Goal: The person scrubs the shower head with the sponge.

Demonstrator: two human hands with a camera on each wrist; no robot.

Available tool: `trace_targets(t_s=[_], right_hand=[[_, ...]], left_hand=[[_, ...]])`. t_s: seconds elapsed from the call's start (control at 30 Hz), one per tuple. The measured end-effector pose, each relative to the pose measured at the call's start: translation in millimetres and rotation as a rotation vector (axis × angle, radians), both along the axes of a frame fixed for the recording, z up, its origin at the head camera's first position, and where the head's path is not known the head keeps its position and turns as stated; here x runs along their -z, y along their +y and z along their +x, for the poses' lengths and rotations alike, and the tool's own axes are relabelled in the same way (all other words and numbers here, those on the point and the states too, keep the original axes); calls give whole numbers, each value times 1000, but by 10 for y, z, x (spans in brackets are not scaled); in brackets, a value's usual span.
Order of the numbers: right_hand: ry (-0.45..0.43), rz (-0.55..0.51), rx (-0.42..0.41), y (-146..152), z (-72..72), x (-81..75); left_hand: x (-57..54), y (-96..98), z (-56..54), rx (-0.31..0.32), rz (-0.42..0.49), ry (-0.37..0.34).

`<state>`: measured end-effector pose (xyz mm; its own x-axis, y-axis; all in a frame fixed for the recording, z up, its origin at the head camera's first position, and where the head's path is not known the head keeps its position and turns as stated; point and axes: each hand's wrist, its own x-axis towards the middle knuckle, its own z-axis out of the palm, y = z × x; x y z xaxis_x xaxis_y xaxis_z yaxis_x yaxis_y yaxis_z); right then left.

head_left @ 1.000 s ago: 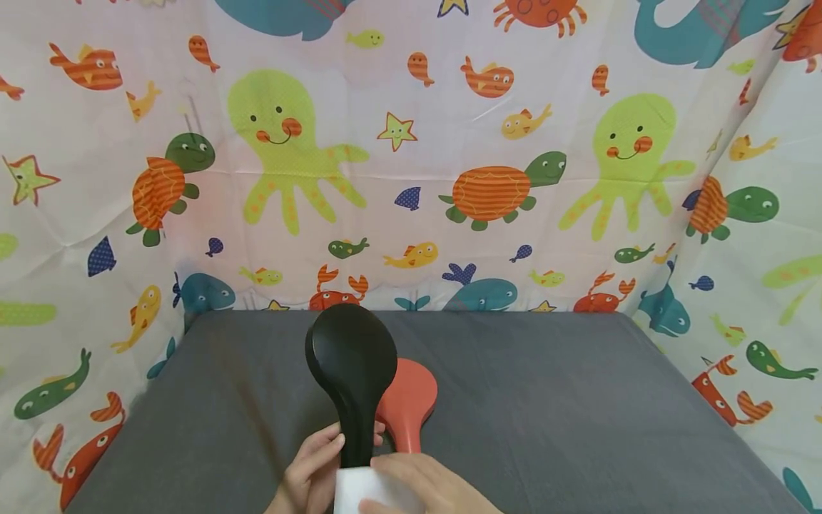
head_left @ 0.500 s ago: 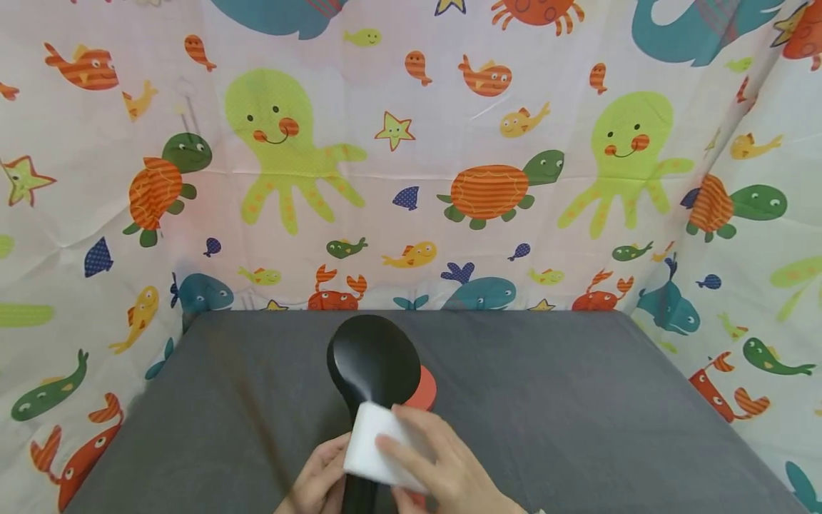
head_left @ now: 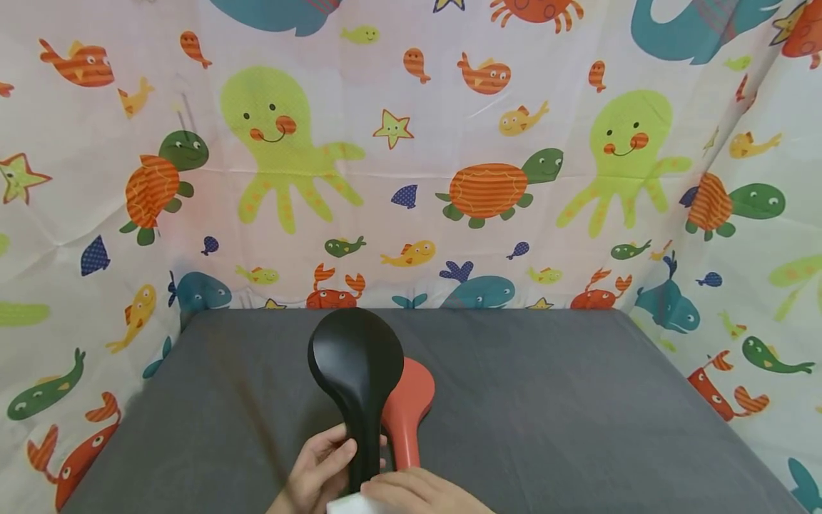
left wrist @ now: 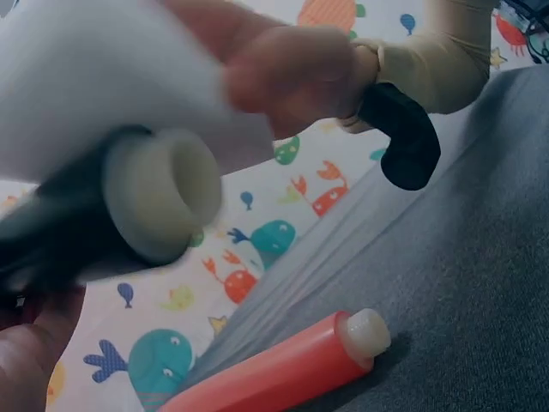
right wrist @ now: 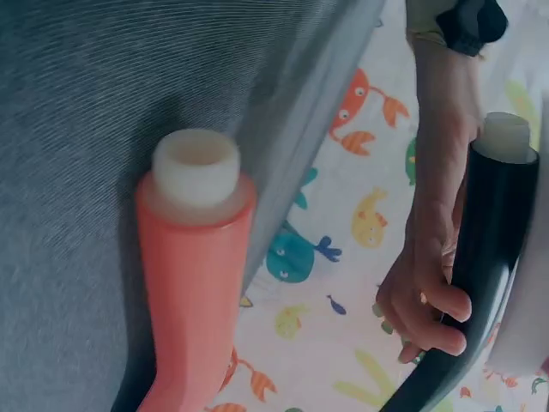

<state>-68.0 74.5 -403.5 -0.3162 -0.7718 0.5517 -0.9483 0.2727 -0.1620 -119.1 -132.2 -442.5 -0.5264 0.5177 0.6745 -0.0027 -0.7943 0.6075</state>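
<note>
A black hand shower head [head_left: 356,357] stands tilted up, its round head away from me. My left hand [head_left: 315,471] grips its handle, thumb on the near side. The handle ends in a hollow white connector [left wrist: 184,184], seen in the left wrist view. My right hand [head_left: 424,492] holds a white sponge-like block [head_left: 356,504] against the lower handle; whether it touches is hard to tell. In the left wrist view the block [left wrist: 94,77] lies along the handle, partly blurred. A red shower head [head_left: 409,392] lies on the table just right of the black one.
A grey cloth covers the table [head_left: 546,400]. White curtains [head_left: 411,193] printed with sea animals stand behind it and on both sides. The red handle's white connector [right wrist: 197,176] points toward me in the right wrist view.
My right hand slid the white block up the black shower head's handle, then back down toward the near end. The black shower head swung right and returned left, uncovering the red one.
</note>
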Motion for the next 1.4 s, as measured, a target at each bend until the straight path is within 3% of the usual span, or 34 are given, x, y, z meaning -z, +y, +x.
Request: trace_targets(t_s=[0.07, 0.17, 0.3, 0.43, 0.5, 0.6, 0.77, 0.87, 1.0, 1.13, 1.3, 1.4], right_hand=[[-69, 30, -11, 8, 4, -5], [85, 6, -16, 22, -88, -14], [189, -155, 105, 14, -253, -38], [104, -265, 227, -13, -327, -44], [95, -260, 226, -19, -300, -28], [89, -177, 154, -9, -178, 8], [-138, 13, 73, -8, 39, 53], [-226, 70, 81, -9, 61, 56], [-64, 22, 41, -6, -51, 61], [134, -149, 117, -41, -216, 76], [140, -314, 266, -75, -328, 67], [64, -305, 232, -64, -280, 78]], left_hand=[[-3, -4, -7, -12, -4, 8], [-3, 4, -13, -40, 10, 49], [7, 21, -3, -13, 32, 65], [4, 37, 24, 50, 46, 11], [1, 39, 27, 45, 47, 7], [-16, 25, 23, 30, 44, -4], [-39, -32, 6, 132, 62, -149], [-56, -51, 16, 122, 22, -206], [-65, -32, 34, 30, -27, -174], [-72, -4, 53, -18, -30, -136], [-61, -1, 57, 0, -33, -143], [-56, -26, 47, -21, -49, -137]])
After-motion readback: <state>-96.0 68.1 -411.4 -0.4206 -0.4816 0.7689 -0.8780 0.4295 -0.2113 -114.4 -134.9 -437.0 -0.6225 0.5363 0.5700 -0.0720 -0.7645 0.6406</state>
